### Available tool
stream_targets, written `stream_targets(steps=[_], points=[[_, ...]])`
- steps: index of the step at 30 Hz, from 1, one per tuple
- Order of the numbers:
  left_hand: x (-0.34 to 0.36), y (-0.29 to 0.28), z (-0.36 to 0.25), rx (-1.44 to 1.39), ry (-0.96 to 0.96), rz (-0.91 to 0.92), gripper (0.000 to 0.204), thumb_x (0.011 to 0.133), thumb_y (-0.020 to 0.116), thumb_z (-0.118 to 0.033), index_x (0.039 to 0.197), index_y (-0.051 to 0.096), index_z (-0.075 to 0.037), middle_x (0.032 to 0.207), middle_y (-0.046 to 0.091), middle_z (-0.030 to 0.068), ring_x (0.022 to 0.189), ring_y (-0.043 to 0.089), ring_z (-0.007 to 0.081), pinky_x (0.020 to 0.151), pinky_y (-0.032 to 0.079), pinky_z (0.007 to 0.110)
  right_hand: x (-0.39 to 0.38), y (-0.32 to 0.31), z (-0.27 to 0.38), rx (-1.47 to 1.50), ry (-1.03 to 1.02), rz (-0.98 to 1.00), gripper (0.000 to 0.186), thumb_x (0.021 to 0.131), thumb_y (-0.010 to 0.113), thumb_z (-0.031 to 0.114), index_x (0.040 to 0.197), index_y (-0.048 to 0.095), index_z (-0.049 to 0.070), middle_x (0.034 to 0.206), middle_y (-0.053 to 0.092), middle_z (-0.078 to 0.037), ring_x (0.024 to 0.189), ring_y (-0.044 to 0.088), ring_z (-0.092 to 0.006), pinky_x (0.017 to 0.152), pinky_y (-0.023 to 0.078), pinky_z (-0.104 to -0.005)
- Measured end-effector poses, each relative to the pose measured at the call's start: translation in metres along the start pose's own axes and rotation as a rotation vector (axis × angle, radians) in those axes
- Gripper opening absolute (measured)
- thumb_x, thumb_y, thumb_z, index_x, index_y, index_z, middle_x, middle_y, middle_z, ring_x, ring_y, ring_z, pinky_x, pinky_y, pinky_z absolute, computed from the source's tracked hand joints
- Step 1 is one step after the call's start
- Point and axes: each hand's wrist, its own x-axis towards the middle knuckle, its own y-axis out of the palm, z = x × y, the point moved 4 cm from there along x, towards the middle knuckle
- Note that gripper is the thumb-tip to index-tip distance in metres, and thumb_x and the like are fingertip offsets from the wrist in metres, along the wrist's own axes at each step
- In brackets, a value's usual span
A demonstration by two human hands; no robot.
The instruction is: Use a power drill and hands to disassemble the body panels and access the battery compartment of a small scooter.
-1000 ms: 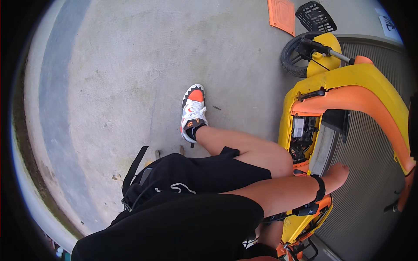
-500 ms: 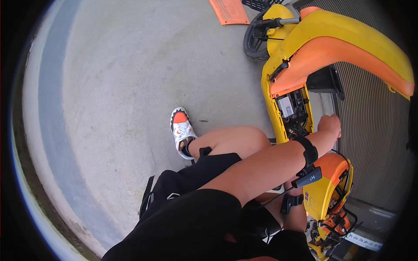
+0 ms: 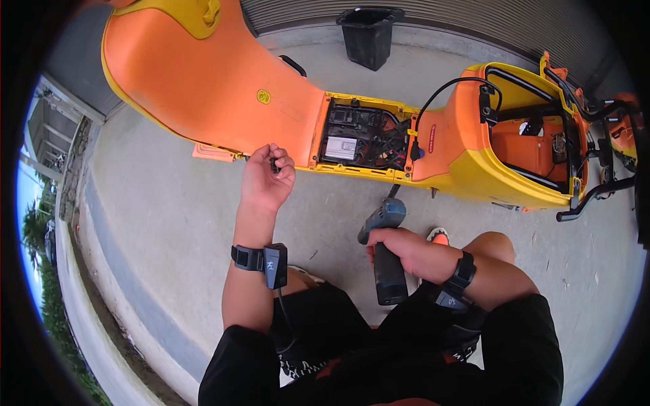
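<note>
I see my left hand palm up, fingers curled round something small and dark that I cannot make out, just left of the scooter's uncovered compartment. My right hand grips a blue-and-black cordless power tool, its bit toward the scooter's lower edge. Across the view lies a yellow-and-orange scooter body; its middle compartment shows a silver box, dark parts and tangled wires. A black cable arches over the orange section beside that compartment.
Behind the scooter, a black plastic bin stands by a ribbed shutter. An open seat section with a black rail frame is at the right. A concrete ledge and greenery lie at the left, my shoe below the scooter.
My view has swung round, so the scooter now spans the top. My left hand has come into clear view, and the power tool in my right hand now shows.
</note>
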Motion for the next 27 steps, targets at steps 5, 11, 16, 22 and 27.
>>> stream_targets(steps=[5, 11, 16, 22, 27], points=[[-0.013, -0.022, -0.043, -0.112, 0.220, 0.065, 0.019, 0.092, 0.039, -0.012, 0.080, 0.050, -0.003, 0.071, 0.051, 0.0044, 0.060, 0.044, 0.0119, 0.045, 0.032, 0.022, 0.003, -0.009, 0.003, 0.014, -0.149, 0.013, 0.014, 0.069, 0.060, 0.010, 0.079, 0.055, 0.001, 0.069, 0.055, -0.008, 0.059, 0.057, -0.0204, 0.054, 0.049, -0.0352], [0.006, -0.057, -0.021, -0.032, 0.078, -0.202, 0.019, 0.091, 0.041, -0.012, 0.080, 0.052, -0.001, 0.072, 0.051, 0.0050, 0.060, 0.044, 0.0131, 0.044, 0.032, 0.022, 0.014, -0.001, -0.006, -0.101, -0.202, 0.051, 0.039, 0.067, 0.062, 0.016, 0.097, 0.050, -0.005, 0.072, 0.061, -0.013, 0.060, 0.061, -0.0231, 0.055, 0.049, -0.0355], [0.019, -0.026, -0.024, -0.078, 0.158, 0.161, 0.024, 0.094, 0.037, -0.016, 0.084, 0.054, 0.000, 0.074, 0.051, 0.0052, 0.060, 0.042, 0.0117, 0.043, 0.030, 0.021, 0.015, 0.009, -0.022, -0.268, -0.156, 0.037, 0.023, 0.072, 0.060, 0.012, 0.090, 0.055, 0.000, 0.078, 0.060, -0.009, 0.060, 0.059, -0.0167, 0.056, 0.048, -0.0302], [0.050, -0.033, 0.017, 0.234, -0.126, -0.196, 0.025, 0.095, 0.038, -0.019, 0.085, 0.054, -0.003, 0.074, 0.051, 0.0039, 0.060, 0.041, 0.0120, 0.044, 0.030, 0.021, 0.005, -0.004, -0.008, -0.265, -0.151, -0.113, 0.045, 0.071, 0.060, 0.020, 0.107, 0.045, -0.001, 0.074, 0.061, -0.012, 0.066, 0.062, -0.0236, 0.060, 0.048, -0.0355], [0.055, -0.007, 0.019, 0.260, 0.011, 0.110, 0.024, 0.095, 0.038, -0.019, 0.085, 0.054, -0.003, 0.074, 0.052, 0.0045, 0.060, 0.043, 0.0120, 0.043, 0.031, 0.021, 0.002, -0.011, 0.009, -0.222, -0.184, -0.176, 0.057, 0.068, 0.060, 0.022, 0.113, 0.038, -0.003, 0.082, 0.062, -0.015, 0.076, 0.062, -0.0269, 0.066, 0.048, -0.0360]])
